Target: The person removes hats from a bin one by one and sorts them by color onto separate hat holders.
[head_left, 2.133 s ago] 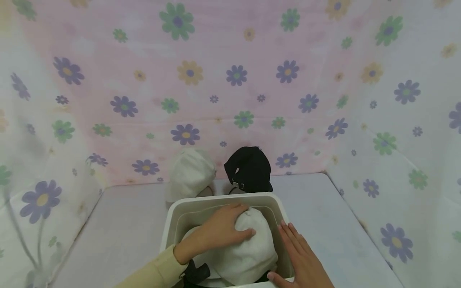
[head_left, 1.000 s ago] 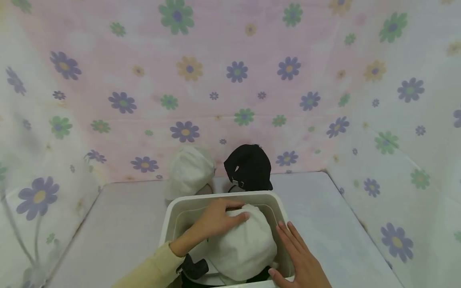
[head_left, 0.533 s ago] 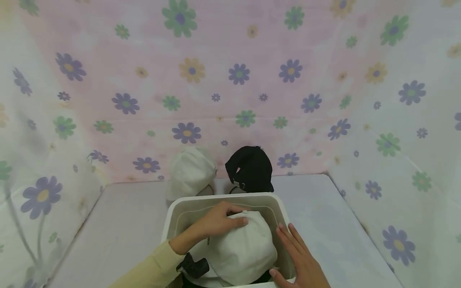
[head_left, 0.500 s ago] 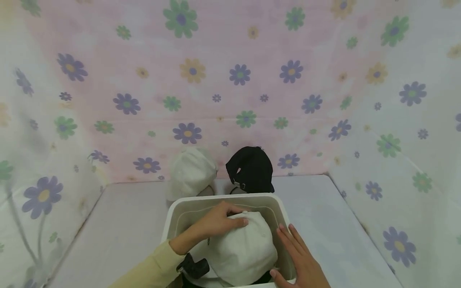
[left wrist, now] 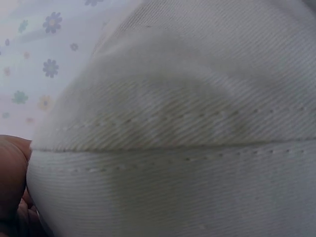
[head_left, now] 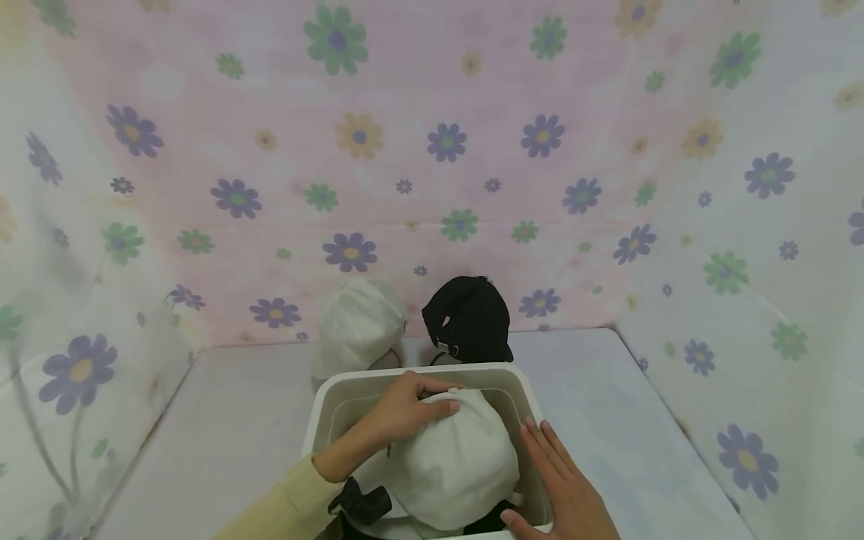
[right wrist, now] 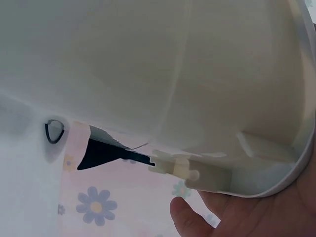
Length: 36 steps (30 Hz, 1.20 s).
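A white baseball cap sits inside a white plastic bin, crown up. My left hand grips the crown near its top, thumb on the near side and fingers behind. Cream twill with a stitched seam on the cap fills the left wrist view, fingers at its edge. Along the bin's right rim rests my right hand, fingers straight, thumb by the near corner. The right wrist view has the bin's outer wall with the right hand against its rim. Something black shows beneath the cap.
Behind the bin stand another white cap and a black cap, each on a low support, against a flower-patterned cloth. The pale tabletop extends to both sides. A black wrist camera sits at my left cuff.
My left hand has shifted slightly left on the crown, and the gripped cap has moved a little with it. The right hand keeps its place at the rim.
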### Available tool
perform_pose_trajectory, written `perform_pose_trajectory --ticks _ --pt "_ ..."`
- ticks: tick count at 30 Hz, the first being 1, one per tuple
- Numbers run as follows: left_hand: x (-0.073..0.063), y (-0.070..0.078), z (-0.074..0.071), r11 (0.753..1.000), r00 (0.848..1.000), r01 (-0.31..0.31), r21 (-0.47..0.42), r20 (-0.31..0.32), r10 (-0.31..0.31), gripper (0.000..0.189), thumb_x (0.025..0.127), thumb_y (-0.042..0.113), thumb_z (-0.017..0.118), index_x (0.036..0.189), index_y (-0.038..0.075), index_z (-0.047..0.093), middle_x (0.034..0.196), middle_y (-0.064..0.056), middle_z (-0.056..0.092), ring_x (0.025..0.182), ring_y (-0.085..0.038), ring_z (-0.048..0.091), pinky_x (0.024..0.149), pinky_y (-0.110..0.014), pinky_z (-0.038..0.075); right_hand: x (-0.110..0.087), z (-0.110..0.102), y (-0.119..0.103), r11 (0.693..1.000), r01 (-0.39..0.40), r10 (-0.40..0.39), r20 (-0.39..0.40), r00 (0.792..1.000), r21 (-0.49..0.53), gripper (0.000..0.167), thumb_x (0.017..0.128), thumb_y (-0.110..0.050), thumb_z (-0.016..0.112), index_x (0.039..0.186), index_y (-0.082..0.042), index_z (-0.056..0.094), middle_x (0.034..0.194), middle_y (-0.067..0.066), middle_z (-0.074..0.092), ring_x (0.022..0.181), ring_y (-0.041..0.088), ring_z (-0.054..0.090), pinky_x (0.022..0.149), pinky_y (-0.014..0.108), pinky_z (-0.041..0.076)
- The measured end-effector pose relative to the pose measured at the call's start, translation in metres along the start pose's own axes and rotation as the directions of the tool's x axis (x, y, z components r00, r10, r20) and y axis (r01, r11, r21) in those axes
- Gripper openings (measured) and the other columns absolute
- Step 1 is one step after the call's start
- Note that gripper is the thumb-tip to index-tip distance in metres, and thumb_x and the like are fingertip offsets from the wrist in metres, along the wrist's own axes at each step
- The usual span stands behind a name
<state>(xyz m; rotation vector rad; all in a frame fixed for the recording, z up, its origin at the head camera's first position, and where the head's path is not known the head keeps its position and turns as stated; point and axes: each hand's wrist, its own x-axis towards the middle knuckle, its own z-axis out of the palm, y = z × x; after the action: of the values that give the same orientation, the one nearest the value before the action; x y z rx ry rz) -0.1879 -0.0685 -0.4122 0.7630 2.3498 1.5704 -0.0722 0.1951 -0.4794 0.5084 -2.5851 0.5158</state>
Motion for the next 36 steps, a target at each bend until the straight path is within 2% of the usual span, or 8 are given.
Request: perform_pose_trajectory --ticks 2,4,5,10,18,25,32,36 --pt "-0.001 0.001 -0.002 1.0 1.0 -0.014 0.005 -0.002 0.014 0.034 0.096 0.022 0.072 0.125 0.005 0.073 0.125 -0.008 0.072 0.111 -0.019 0.068 0.079 -0.023 0.056 0.0 0.001 0.001 1.0 0.006 -0.006 0.002 1.0 -0.003 0.107 0.071 -0.051 0.087 0.16 -0.02 0.036 0.158 0.004 0.047 0.153 -0.003 0.013 0.108 0.019 0.043" --pt "-0.001 0.003 -0.004 0.999 1.0 -0.03 0.016 -0.007 0.03 0.034 0.096 0.022 0.072 0.125 0.004 0.073 0.124 -0.01 0.072 0.112 -0.022 0.068 0.078 -0.023 0.056 0.0 0.001 0.001 1.0 0.009 -0.009 0.007 1.0 -0.005 0.108 0.071 -0.052 0.087 0.16 -0.02 0.035 0.158 0.005 0.046 0.154 -0.003 0.013 0.109 0.017 0.039" --pt "-0.001 0.004 -0.004 0.999 0.999 -0.039 0.028 -0.012 0.039 0.033 0.096 0.021 0.072 0.124 0.004 0.073 0.124 -0.01 0.072 0.112 -0.023 0.068 0.079 -0.023 0.056 0.0 0.001 0.001 1.0 0.009 -0.009 0.011 1.0 -0.003 0.109 0.071 -0.052 0.087 0.161 -0.02 0.034 0.159 0.005 0.045 0.154 -0.003 0.012 0.109 0.017 0.04" --pt "-0.003 0.011 -0.008 0.996 0.997 -0.064 0.058 -0.038 0.066 0.031 0.096 0.02 0.071 0.124 0.007 0.074 0.124 -0.01 0.073 0.111 -0.022 0.069 0.079 -0.023 0.055 0.0 0.001 0.001 1.0 0.003 -0.004 0.014 1.0 0.005 0.108 0.072 -0.051 0.087 0.16 -0.018 0.035 0.158 0.006 0.046 0.153 -0.005 0.008 0.09 0.048 0.058" --pt "-0.007 0.026 -0.017 0.993 0.988 -0.114 -0.007 -0.105 0.112 0.033 0.097 0.015 0.07 0.126 0.001 0.071 0.123 -0.013 0.072 0.107 -0.019 0.07 0.079 -0.023 0.056 -0.002 -0.002 0.0 0.998 -0.054 0.053 0.046 0.998 0.025 0.102 0.074 -0.056 0.084 0.157 -0.015 0.04 0.159 0.003 0.045 0.15 -0.012 0.002 0.089 0.049 0.058" --pt "-0.009 0.05 -0.037 0.993 0.988 -0.06 -0.098 -0.149 0.045 0.034 0.098 0.02 0.07 0.131 0.012 0.07 0.133 -0.008 0.068 0.114 -0.017 0.066 0.082 -0.025 0.056 -0.003 -0.002 0.0 0.998 -0.045 0.044 0.016 0.999 0.045 0.106 0.074 -0.052 0.086 0.16 -0.018 0.034 0.162 0.001 0.04 0.152 -0.008 0.006 0.087 0.049 0.058" --pt "-0.005 0.076 -0.063 0.992 0.976 -0.088 -0.094 -0.205 0.067 0.034 0.1 0.021 0.068 0.131 0.009 0.07 0.121 -0.013 0.073 0.082 -0.019 0.074 0.064 -0.034 0.061 -0.004 -0.003 -0.004 0.992 -0.104 0.1 0.053 0.994 0.075 0.1 0.077 -0.054 0.083 0.16 -0.021 0.036 0.162 0.0 0.04 0.151 -0.012 0.003 0.089 0.053 0.057" --pt "0.002 0.096 -0.077 0.994 0.962 -0.096 -0.056 -0.26 0.078 0.033 0.1 0.026 0.068 0.13 0.013 0.071 0.111 -0.011 0.077 0.078 -0.022 0.074 0.063 -0.036 0.061 -0.003 -0.003 -0.004 0.992 -0.091 0.087 0.052 0.995 0.083 0.1 0.078 -0.052 0.084 0.159 -0.018 0.037 0.161 0.004 0.041 0.152 -0.01 0.004 0.088 0.053 0.057"
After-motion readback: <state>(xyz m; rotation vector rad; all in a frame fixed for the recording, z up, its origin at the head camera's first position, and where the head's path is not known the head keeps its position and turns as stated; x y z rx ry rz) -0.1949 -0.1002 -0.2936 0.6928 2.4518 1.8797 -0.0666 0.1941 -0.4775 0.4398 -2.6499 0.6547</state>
